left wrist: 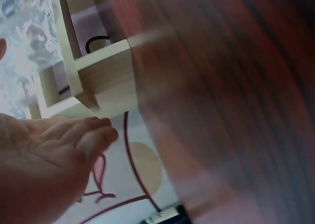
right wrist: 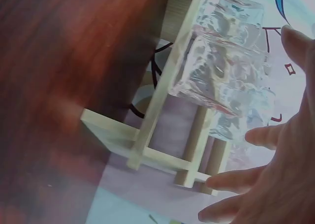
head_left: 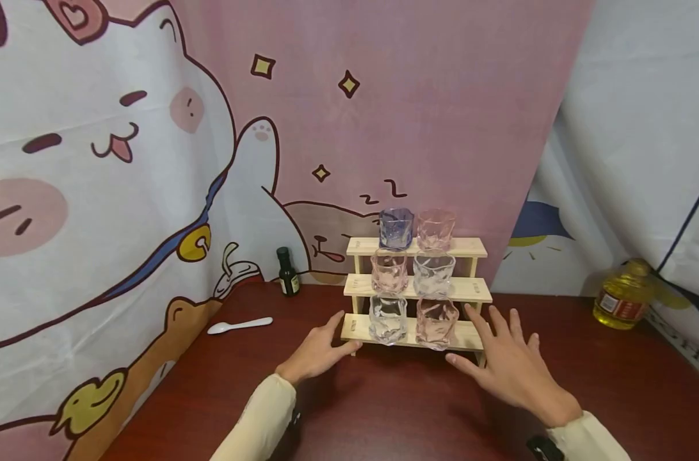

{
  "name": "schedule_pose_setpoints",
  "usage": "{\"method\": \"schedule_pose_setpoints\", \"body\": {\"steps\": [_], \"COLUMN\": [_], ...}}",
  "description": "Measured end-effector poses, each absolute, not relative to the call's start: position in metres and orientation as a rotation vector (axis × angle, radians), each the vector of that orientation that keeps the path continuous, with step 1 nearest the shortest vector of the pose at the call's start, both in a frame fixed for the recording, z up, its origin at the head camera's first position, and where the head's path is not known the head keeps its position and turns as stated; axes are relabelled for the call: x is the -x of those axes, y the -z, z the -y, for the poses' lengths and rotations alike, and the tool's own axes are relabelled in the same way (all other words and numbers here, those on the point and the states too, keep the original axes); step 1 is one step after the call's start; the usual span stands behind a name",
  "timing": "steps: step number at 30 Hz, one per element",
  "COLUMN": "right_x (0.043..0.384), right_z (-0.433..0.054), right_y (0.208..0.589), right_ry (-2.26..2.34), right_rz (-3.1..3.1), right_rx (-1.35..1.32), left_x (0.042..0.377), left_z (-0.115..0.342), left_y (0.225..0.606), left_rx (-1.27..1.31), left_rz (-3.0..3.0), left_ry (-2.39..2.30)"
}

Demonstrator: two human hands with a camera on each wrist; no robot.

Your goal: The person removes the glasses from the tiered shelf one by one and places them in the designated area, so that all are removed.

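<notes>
A three-step wooden rack point(head_left: 355, 325) stands on the table with glasses on every step. The top step bears a blue glass point(head_left: 396, 229) and a pink glass point(head_left: 436, 230). Below them are a pink glass point(head_left: 389, 271) and a clear glass point(head_left: 433, 275). On the lowest step sit a clear glass point(head_left: 388, 320) and another pink glass point(head_left: 437, 323). My left hand point(head_left: 315, 351) is by the rack's left end, fingers extended and holding nothing. At the right end my right hand point(head_left: 513, 365) spreads its fingers, holding nothing. Whether either hand touches the wood, I cannot tell.
A white spoon point(head_left: 240, 325) lies left on the dark red table point(head_left: 395, 416). Behind it stands a small dark bottle point(head_left: 289, 274). A jug of yellow oil point(head_left: 622, 298) is at the far right. Printed cloth point(head_left: 441, 96) hangs behind the table.
</notes>
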State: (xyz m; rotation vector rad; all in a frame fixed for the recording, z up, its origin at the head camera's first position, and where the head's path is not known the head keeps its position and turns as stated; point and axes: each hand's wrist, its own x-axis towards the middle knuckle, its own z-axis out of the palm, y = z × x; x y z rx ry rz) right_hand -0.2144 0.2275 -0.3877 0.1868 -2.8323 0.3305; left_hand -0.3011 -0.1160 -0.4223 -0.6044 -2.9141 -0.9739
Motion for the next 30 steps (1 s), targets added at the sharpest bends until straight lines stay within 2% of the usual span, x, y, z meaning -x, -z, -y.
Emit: {"method": "schedule_pose_setpoints", "body": {"steps": [16,30], "right_x": [0.22,0.235], "right_z": [-0.225,-0.221], "right_y": [0.365,0.332], "right_ry": [-0.419,-0.764], "right_rz": [2.799,2.724], "right_rx": [-0.249,-0.425], "left_x": [0.32,0.33], "left_z": [0.113,0.104], "left_y": [0.428,0.433], "left_rx": [0.624,0.606], "left_rz": [2.855,2.818], "left_ry": [1.243,1.354]}}
